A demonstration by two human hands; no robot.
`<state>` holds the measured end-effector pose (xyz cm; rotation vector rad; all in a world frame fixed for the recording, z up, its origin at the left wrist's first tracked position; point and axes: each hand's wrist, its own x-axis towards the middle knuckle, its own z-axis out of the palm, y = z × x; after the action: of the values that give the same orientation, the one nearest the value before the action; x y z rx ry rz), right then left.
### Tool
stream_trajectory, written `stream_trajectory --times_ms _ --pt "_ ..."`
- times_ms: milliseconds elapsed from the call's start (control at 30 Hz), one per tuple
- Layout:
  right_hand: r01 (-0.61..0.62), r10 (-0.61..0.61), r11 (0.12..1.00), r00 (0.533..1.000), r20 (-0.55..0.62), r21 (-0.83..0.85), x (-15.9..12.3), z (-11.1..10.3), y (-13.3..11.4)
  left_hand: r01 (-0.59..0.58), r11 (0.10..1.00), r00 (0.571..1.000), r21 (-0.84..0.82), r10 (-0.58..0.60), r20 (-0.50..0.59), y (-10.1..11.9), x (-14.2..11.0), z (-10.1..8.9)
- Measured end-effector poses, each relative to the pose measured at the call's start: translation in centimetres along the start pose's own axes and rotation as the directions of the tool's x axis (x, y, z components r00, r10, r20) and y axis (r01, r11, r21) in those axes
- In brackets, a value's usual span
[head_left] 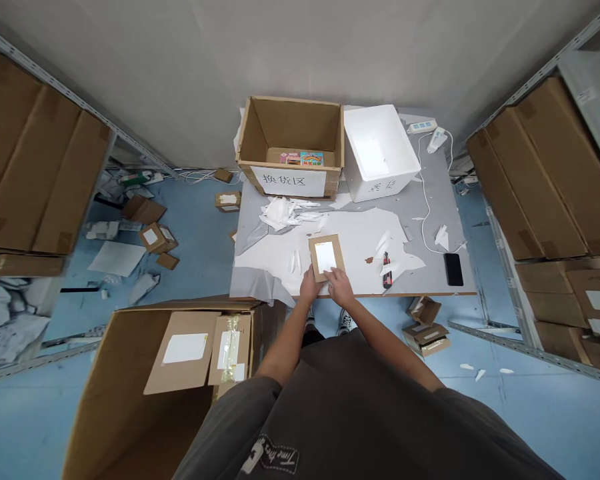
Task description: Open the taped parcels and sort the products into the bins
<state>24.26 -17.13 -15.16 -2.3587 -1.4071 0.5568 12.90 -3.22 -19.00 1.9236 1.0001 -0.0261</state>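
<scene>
Grip of left hand [309, 285] closed on lower-left corner of cardboard packet [326, 259], near edge of table [449, 217]. Right hand [341, 287] at its lower right, fingers on white label [325, 254], can't tell if clamping. Knife [387, 272], then phone [453, 269], further right.

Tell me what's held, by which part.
A flat cardboard packet, by its near end: left hand at the left corner, right hand at the right.

I count my two hands [309, 285] [341, 288], one flat parcel [325, 256], one tabletop [443, 210], one knife [387, 272], one phone [453, 269], one white tub [386, 189], two shoes [345, 323].
</scene>
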Motion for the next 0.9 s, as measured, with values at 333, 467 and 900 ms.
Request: stream_trajectory --times_ms 333,467,900 --pt "-0.244 0.231 0.963 0.966 0.118 0.116 0.4 -0.1 4.5 -0.020 0.976 0.998 0.218 0.007 0.061 3.1 -0.9 -0.3" --pt "-0.282 0.274 0.953 0.958 0.083 0.108 0.9 0.1 3.8 -0.008 0.983 1.000 0.184 0.003 0.026 2.9 -0.9 0.1" --pt "0.087 -0.084 0.996 0.991 -0.100 0.021 0.1 -2.0 -1.3 -0.034 0.979 0.994 -0.201 0.012 -0.109 0.5 0.3 0.7"
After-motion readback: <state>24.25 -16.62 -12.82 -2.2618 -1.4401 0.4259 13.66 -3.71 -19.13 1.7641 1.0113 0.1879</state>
